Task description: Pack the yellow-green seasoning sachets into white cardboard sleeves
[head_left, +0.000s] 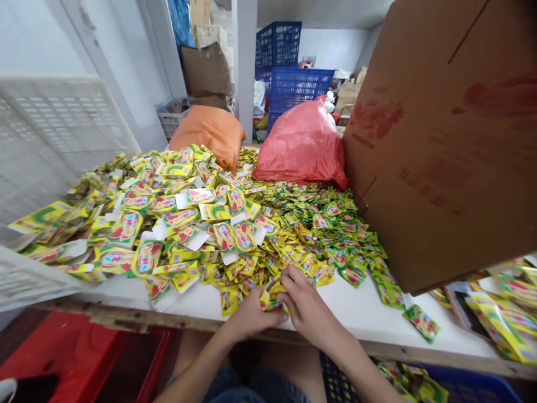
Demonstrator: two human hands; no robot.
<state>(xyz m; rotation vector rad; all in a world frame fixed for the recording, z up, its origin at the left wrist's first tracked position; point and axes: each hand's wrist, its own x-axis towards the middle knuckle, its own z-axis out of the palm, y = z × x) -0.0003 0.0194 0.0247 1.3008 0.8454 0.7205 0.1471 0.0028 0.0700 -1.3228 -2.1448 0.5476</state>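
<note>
Both of my hands meet at the near edge of a white table (364, 313). My left hand (250, 316) and my right hand (305, 305) together grip a small stack of yellow-green sachets (272, 296). Just beyond them spreads a big heap of the same small sachets (319, 235). To the left of it lies a pile of flat folded yellow-green cartons (168, 218) with white flaps.
A large brown cardboard box (444, 140) leans over the table at right. A red sack (302, 143) and an orange sack (210, 131) sit at the back. Blue crates (289, 78) stand behind, a white crate (46, 140) at left, a red bin (75, 352) below.
</note>
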